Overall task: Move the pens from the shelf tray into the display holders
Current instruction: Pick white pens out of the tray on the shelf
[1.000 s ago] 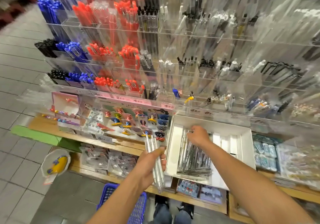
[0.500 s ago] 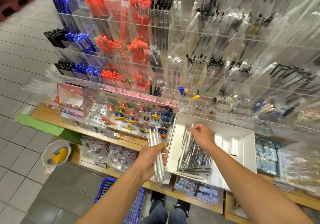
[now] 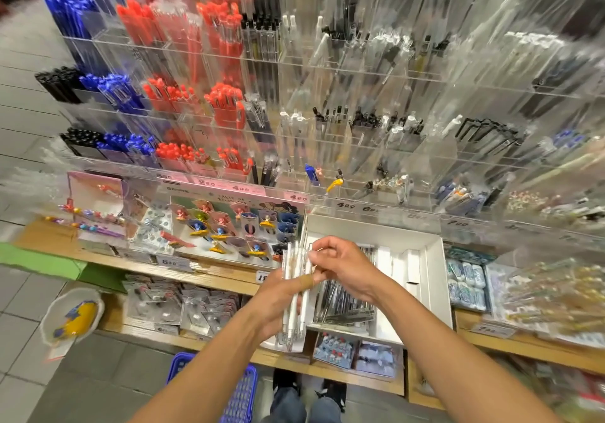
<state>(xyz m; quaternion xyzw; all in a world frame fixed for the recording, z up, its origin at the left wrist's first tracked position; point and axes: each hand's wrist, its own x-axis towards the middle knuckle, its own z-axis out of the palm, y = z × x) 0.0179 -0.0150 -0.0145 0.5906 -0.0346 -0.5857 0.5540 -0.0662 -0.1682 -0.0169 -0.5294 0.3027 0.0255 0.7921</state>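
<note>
Both forearms are bare up to the frame's lower edge, with no sleeve, watch or bracelet showing. The left grip (image 3: 281, 295) wears a tan adhesive bandage (image 3: 306, 280) wrapped around one finger, at about 2 o'clock from its knuckles. The right grip (image 3: 343, 267) carries nothing. At 6 o'clock, blue jeans (image 3: 307, 408) end above dark shoes (image 3: 332, 390).

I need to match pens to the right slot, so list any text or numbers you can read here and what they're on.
"490": pink tag on the rack's front rail
"490": pink tag further left
"490": clear tag on the rail
"690": shelf tag under the toy cards
Remaining rail tags, the card header and the packets: too blurred to read.
</note>
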